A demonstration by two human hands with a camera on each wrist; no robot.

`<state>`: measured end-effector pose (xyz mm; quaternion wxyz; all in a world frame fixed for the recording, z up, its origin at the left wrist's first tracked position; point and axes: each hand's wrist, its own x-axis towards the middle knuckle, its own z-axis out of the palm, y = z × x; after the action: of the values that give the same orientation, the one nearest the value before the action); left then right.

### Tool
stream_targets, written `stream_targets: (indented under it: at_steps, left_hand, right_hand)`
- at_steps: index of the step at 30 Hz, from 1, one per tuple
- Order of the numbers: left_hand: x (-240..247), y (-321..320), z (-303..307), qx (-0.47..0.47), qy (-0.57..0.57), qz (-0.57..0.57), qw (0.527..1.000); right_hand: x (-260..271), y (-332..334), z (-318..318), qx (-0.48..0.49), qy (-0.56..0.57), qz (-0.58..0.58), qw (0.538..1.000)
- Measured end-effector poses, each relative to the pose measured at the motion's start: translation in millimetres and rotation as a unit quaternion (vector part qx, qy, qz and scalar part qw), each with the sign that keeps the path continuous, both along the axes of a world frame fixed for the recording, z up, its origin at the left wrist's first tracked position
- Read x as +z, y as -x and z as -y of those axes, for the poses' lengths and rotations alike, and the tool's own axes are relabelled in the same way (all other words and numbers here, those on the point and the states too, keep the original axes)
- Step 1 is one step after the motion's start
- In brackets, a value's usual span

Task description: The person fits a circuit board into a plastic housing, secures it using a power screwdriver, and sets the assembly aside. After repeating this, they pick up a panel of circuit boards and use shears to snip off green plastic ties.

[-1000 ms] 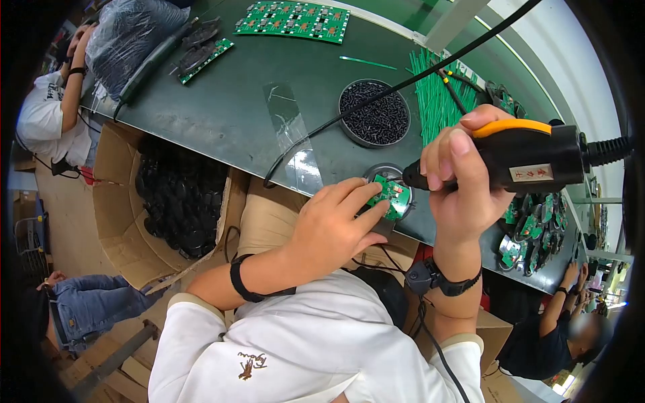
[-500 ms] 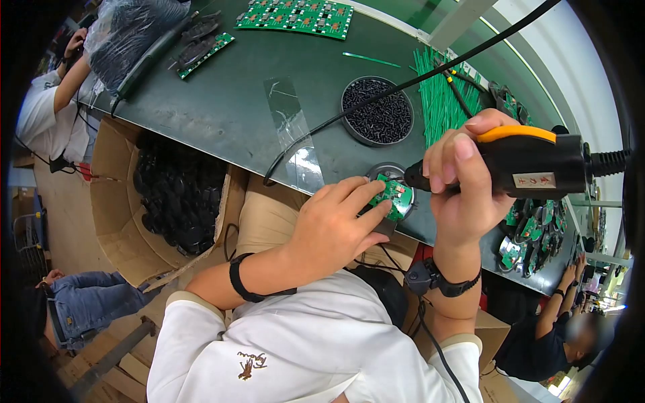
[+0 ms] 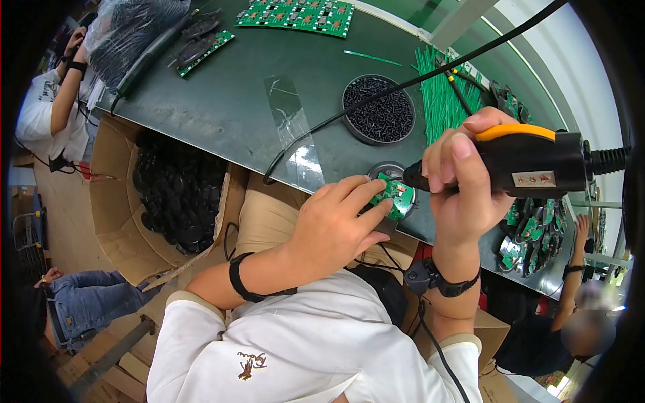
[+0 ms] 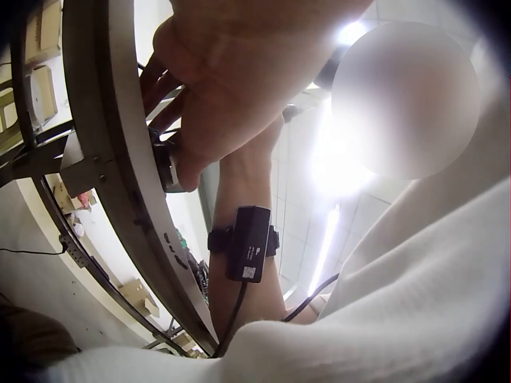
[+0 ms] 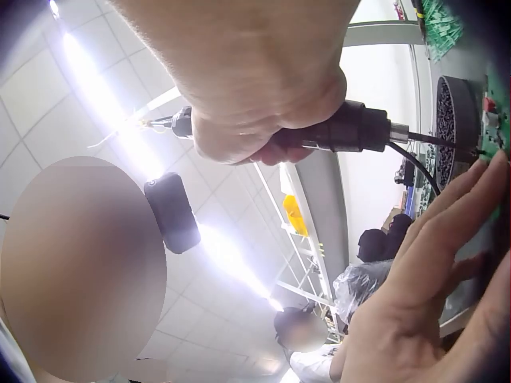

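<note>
My right hand [image 3: 467, 185] grips a black electric screwdriver [image 3: 537, 164] with an orange lever, held level above the bench edge. In the right wrist view, the bit of this screwdriver [image 5: 435, 140] reaches down to a small green circuit board. That circuit board [image 3: 402, 195] sits over a round grey holder [image 3: 384, 169] at the front of the bench. My left hand [image 3: 336, 218] holds the board, with its fingertips over the left side and its thumb low near the bench edge. Fingers partly cover the board.
Black screws [image 3: 376, 111] fill a round tub behind the board. Green strips [image 3: 440, 94] and pliers [image 3: 457, 91] lie right of it. More assembled boards [image 3: 537, 235] pile up at right. A carton [image 3: 114, 195] of black parts stands left. A cable [image 3: 416, 82] crosses overhead.
The screwdriver and right hand have shifted slightly right in the view. The left hand stays on the board. At far right, another person has raised an arm.
</note>
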<state>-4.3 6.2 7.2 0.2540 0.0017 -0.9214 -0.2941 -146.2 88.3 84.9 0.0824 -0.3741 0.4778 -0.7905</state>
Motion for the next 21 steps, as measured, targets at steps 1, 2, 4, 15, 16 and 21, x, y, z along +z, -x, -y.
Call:
stream_targets:
  at_steps: [1, 2, 4, 15, 16, 21]
  left_hand:
    - [0.3, 0.3, -0.2, 0.0, 0.0, 0.001, 1.0]
    - [0.5, 0.6, -0.5, -0.001, -0.001, 0.002, 1.0]
    - [0.7, 0.6, -0.3, 0.001, 0.003, 0.006, 1.0]
    - [-0.9, 0.8, 0.4, -0.002, 0.015, 0.012, 1.0]
    - [-0.7, 0.4, 0.4, -0.003, 0.017, 0.017, 1.0]
    - [-0.5, -0.3, -0.4, 0.0, 0.016, 0.012, 1.0]
  right_hand:
    - [0.4, -0.4, 0.4, -0.001, -0.001, 0.001, 1.0]
    - [1.5, -1.6, 1.3, -0.006, -0.005, 0.006, 1.0]
    - [1.0, -1.6, 1.1, -0.011, -0.01, 0.011, 1.0]
    - [-10.9, 1.9, -1.9, -0.048, -0.081, -0.083, 0.992]
    - [-12.5, 1.7, -2.6, -0.048, -0.082, -0.083, 0.992]
    - [-8.9, 0.0, -1.4, -0.017, -0.086, -0.055, 0.995]
